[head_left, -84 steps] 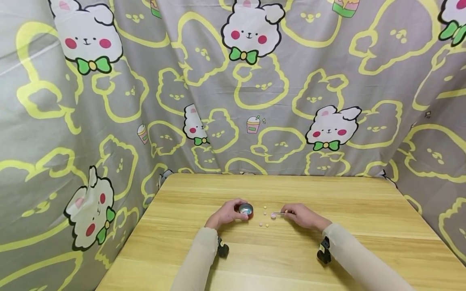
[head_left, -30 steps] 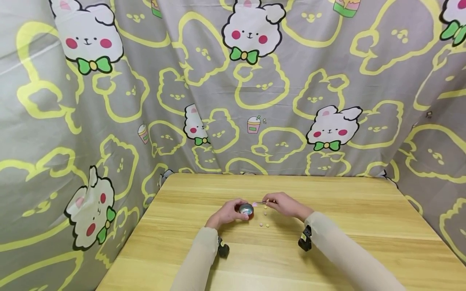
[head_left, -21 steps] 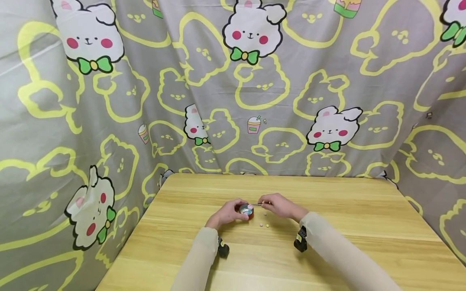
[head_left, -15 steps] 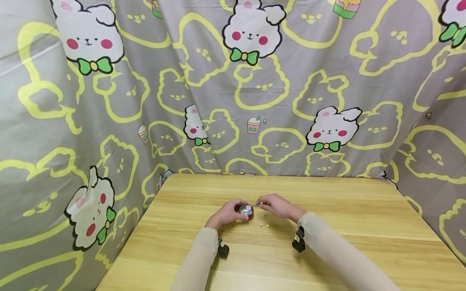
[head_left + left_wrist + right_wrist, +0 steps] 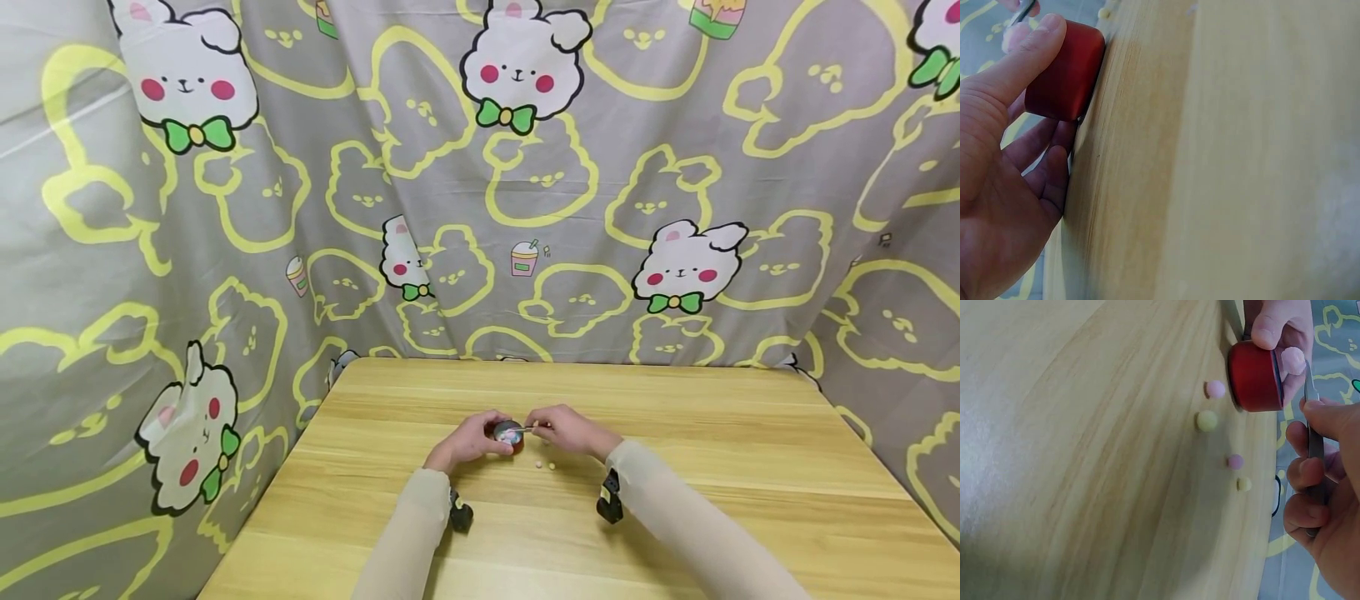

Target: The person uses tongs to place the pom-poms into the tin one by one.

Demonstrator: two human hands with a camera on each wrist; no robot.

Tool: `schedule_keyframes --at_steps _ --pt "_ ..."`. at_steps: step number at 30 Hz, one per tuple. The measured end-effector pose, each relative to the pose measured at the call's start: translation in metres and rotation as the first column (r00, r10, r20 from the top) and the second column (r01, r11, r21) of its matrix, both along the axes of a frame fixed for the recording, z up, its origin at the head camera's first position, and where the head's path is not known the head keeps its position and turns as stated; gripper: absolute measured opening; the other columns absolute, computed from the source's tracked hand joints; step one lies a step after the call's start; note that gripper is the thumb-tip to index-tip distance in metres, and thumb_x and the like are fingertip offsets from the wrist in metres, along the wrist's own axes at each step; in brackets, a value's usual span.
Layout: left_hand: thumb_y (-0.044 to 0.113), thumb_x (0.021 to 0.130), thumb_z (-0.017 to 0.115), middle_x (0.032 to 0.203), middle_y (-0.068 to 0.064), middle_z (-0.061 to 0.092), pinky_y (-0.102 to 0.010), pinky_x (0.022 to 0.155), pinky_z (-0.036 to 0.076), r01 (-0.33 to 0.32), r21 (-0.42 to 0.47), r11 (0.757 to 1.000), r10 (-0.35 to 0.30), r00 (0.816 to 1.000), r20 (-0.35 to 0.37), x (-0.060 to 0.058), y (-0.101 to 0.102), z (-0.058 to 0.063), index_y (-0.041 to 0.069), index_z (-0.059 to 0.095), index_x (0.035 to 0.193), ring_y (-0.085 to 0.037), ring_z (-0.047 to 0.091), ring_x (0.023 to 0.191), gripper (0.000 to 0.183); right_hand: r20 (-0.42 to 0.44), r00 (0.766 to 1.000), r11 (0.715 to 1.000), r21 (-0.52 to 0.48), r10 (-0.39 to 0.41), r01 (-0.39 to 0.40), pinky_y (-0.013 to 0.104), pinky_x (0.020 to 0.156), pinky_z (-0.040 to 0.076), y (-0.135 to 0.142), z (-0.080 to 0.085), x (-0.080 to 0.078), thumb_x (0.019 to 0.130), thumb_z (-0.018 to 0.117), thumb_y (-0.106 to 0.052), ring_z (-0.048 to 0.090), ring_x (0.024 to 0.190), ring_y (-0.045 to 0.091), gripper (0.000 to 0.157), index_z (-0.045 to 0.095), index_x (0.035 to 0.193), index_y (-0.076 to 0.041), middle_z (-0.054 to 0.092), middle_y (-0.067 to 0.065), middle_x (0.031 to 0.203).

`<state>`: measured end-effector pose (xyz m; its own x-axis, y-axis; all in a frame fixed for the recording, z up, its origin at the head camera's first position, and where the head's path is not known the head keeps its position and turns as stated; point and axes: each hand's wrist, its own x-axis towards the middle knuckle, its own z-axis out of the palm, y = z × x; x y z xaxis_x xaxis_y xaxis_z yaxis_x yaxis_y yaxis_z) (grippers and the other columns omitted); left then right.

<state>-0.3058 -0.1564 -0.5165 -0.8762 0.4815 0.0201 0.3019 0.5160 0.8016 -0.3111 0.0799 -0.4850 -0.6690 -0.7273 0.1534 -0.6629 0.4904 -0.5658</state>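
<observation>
My left hand (image 5: 471, 437) holds a small round red tin (image 5: 1254, 378) on the table, thumb on the near side and fingers behind. Seen from the head, the tin's open top shows a grey inner wall and pale, coloured contents too small to make out. My right hand (image 5: 572, 430) pinches slim metal tweezers (image 5: 1314, 450) whose tip points left over the tin. At that tip, in the right wrist view, a pale pink ball (image 5: 1293, 360) sits at the tin's mouth. Whether it touches the contents is hidden.
On the wooden table (image 5: 675, 417), right of the tin, lie loose little balls: a pink ball (image 5: 1215, 389), a yellow ball (image 5: 1207, 420), a smaller pink ball (image 5: 1235, 462) and a smaller yellow ball (image 5: 1244, 484). A patterned curtain (image 5: 555, 192) hangs behind the table.
My right hand has moved left with the tweezers and pink ball, from beside the loose balls to over the tin, then slightly lower. The left hand and tin have stayed put.
</observation>
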Motion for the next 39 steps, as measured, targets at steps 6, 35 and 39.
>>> schedule_keyframes --at_steps 6,35,39 --pt "0.019 0.079 0.078 0.109 0.001 0.061 -0.031 0.087 0.042 -0.008 -0.012 1.000 0.008 1.000 0.010 -0.001 0.001 -0.001 0.010 0.058 0.123 -0.013 0.054 0.098 0.049 -0.006 1.000 1.000 -0.002 -0.017 0.017 0.026 0.061 0.043 0.001 -0.005 0.000 0.095 0.055 -0.008 0.051 0.064 0.004 0.014 0.065 0.104 -0.009 0.064 0.006 0.079" --pt "0.021 0.077 0.080 0.110 0.001 0.062 -0.031 0.088 0.042 -0.013 -0.033 0.999 0.013 1.000 -0.015 0.000 0.000 0.001 0.011 0.060 0.122 -0.013 0.054 0.100 0.050 -0.044 0.993 0.994 0.022 -0.105 0.106 0.029 0.067 0.045 0.016 -0.015 0.001 0.093 0.059 -0.012 0.053 0.072 0.007 0.012 0.066 0.102 -0.014 0.060 -0.008 0.082" --pt "0.021 0.077 0.080 0.110 0.002 0.062 -0.030 0.087 0.042 -0.017 -0.038 0.999 0.017 1.000 -0.016 0.000 0.000 0.000 0.012 0.060 0.122 -0.013 0.054 0.099 0.050 -0.040 0.994 0.995 0.016 -0.101 0.102 0.029 0.067 0.045 0.018 -0.015 0.001 0.093 0.059 -0.012 0.054 0.073 0.007 0.012 0.066 0.102 -0.013 0.061 -0.007 0.082"
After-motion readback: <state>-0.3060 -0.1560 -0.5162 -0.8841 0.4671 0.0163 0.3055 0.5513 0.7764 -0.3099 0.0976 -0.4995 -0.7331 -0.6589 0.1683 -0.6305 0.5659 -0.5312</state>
